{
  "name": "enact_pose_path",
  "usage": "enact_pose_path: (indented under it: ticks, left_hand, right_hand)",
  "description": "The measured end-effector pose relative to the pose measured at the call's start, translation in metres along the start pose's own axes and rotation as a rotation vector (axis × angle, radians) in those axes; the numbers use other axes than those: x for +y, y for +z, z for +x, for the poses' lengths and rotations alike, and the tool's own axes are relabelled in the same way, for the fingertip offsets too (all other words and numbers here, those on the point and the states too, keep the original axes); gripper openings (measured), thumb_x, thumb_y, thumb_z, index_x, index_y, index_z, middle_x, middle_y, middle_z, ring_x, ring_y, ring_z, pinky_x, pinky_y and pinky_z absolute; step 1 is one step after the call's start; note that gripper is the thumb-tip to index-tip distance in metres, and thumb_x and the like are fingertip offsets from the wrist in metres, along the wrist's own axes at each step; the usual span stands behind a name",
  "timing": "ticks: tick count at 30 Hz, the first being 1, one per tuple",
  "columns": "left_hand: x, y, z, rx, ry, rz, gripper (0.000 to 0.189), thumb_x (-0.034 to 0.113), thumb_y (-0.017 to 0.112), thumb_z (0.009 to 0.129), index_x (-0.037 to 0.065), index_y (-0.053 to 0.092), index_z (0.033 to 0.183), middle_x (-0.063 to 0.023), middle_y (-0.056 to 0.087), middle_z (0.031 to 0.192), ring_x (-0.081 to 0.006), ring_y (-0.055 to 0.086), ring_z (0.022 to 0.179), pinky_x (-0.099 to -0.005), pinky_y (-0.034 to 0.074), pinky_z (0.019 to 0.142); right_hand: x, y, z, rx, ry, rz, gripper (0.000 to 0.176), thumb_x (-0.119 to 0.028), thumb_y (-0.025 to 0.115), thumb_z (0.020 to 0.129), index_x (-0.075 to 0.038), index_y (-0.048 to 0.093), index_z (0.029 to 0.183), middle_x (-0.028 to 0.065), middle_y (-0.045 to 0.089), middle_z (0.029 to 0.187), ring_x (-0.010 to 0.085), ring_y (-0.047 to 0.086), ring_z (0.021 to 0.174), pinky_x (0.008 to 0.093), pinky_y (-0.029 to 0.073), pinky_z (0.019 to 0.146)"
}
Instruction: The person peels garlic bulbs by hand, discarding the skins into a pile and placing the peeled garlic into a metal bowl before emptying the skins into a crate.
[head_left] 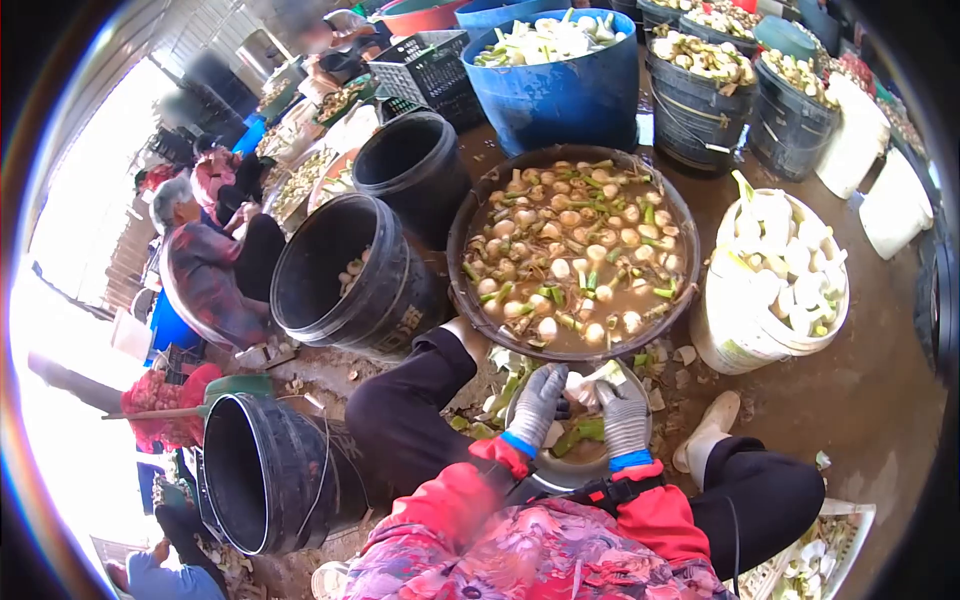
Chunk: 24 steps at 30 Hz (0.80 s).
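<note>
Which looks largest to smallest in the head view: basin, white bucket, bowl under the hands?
1. Basin
2. White bucket
3. Bowl, smallest though nearest the camera

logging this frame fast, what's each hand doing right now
left hand: closed, gripping one side of the white bulb
right hand: closed, gripping the other side of the white bulb
</note>
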<state>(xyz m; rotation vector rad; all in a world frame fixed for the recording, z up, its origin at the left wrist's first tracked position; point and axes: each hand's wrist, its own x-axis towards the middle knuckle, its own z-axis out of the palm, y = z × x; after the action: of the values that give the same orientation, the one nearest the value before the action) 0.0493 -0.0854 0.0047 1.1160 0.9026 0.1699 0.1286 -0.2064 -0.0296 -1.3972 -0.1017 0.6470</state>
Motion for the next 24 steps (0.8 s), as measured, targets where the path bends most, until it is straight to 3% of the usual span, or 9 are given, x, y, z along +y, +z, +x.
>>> enact_pose_path:
  ticks: [2, 4, 5, 8, 11, 14, 19, 21, 24]
  left_hand:
    - [-0.017, -0.002, 0.0, -0.142, 0.36, 0.181, 0.058, 0.033, 0.07, 0.081, -0.002, 0.043, 0.118, -0.0045, 0.057, 0.091, -0.0129, 0.056, 0.068, -0.0272, 0.05, 0.06]
    - [0.005, 0.014, -0.017, -0.111, 0.53, 0.287, 0.06, 0.024, 0.074, 0.077, -0.002, 0.041, 0.12, -0.0073, 0.058, 0.095, -0.0142, 0.057, 0.071, -0.0274, 0.051, 0.062]
    - [0.006, 0.014, -0.012, -0.013, 0.19, 0.23, 0.056, 0.02, 0.076, 0.075, -0.002, 0.045, 0.116, -0.0083, 0.06, 0.09, -0.0141, 0.058, 0.069, -0.0262, 0.051, 0.06]
    - [-0.016, -0.005, 0.008, -0.063, 0.219, 0.127, 0.04, 0.034, 0.07, 0.08, 0.002, 0.054, 0.098, -0.0024, 0.057, 0.07, -0.0104, 0.052, 0.053, -0.0243, 0.044, 0.044]
    - [-0.004, -0.012, -0.004, -0.13, -0.116, -0.127, 0.051, 0.062, 0.055, 0.081, 0.012, 0.056, 0.085, 0.0018, 0.05, 0.059, -0.0085, 0.044, 0.044, -0.0212, 0.032, 0.039]
    - [0.008, -0.01, -0.025, -0.283, -0.151, -0.221, 0.061, 0.064, 0.056, 0.079, 0.009, 0.055, 0.104, -0.001, 0.054, 0.068, -0.0095, 0.043, 0.048, -0.0225, 0.033, 0.041]
    - [0.003, -0.027, -0.023, -0.276, -0.163, -0.317, 0.066, 0.062, 0.056, 0.08, 0.003, 0.057, 0.111, -0.0071, 0.063, 0.081, -0.0125, 0.053, 0.06, -0.0231, 0.043, 0.052]
    - [0.001, -0.038, -0.015, -0.264, -0.085, -0.129, 0.058, 0.053, 0.057, 0.085, 0.001, 0.061, 0.11, -0.0075, 0.065, 0.09, -0.0122, 0.059, 0.069, -0.0238, 0.049, 0.062]
    - [-0.008, -0.04, -0.006, -0.183, -0.006, 0.076, 0.05, 0.044, 0.057, 0.089, 0.0, 0.06, 0.114, -0.0074, 0.066, 0.094, -0.0112, 0.06, 0.074, -0.0225, 0.049, 0.068]
  right_hand:
    - [0.006, -0.001, -0.006, 0.017, 0.1, -0.113, 0.026, -0.004, 0.059, 0.082, 0.002, 0.061, 0.107, 0.0085, 0.065, 0.1, 0.0137, 0.059, 0.088, 0.0268, 0.048, 0.078]
    - [-0.017, 0.019, -0.024, -0.07, -0.071, 0.123, 0.026, -0.002, 0.058, 0.082, 0.003, 0.06, 0.108, 0.0099, 0.066, 0.099, 0.0141, 0.06, 0.089, 0.0266, 0.047, 0.081]
    - [-0.023, 0.023, -0.028, -0.071, -0.123, -0.052, 0.027, -0.002, 0.058, 0.083, 0.002, 0.059, 0.11, 0.0091, 0.065, 0.099, 0.014, 0.06, 0.089, 0.0259, 0.047, 0.081]
    - [-0.03, 0.02, -0.027, -0.087, -0.168, -0.192, 0.03, -0.001, 0.056, 0.085, 0.001, 0.057, 0.114, 0.0058, 0.065, 0.099, 0.0138, 0.059, 0.09, 0.0249, 0.046, 0.082]
    - [-0.039, 0.005, -0.025, -0.061, 0.086, 0.033, 0.031, -0.007, 0.058, 0.086, 0.001, 0.057, 0.116, 0.0043, 0.064, 0.102, 0.014, 0.058, 0.091, 0.027, 0.046, 0.082]
    - [0.002, -0.015, -0.006, 0.048, 0.109, 0.148, 0.035, -0.009, 0.059, 0.085, 0.003, 0.056, 0.118, 0.0076, 0.064, 0.102, 0.0154, 0.058, 0.09, 0.0282, 0.045, 0.082]
    - [0.05, -0.045, 0.01, 0.097, 0.217, 0.002, 0.034, -0.012, 0.059, 0.085, 0.003, 0.056, 0.116, 0.013, 0.064, 0.102, 0.0199, 0.06, 0.092, 0.0304, 0.046, 0.083]
    - [0.048, -0.04, 0.001, -0.169, -0.05, -0.886, 0.037, -0.015, 0.061, 0.084, 0.002, 0.055, 0.116, 0.0158, 0.063, 0.106, 0.0234, 0.06, 0.097, 0.031, 0.046, 0.087]
    - [0.007, -0.011, -0.017, -0.207, -0.082, -0.43, 0.037, -0.016, 0.062, 0.084, 0.001, 0.055, 0.116, 0.0159, 0.062, 0.111, 0.0249, 0.059, 0.103, 0.0313, 0.045, 0.089]
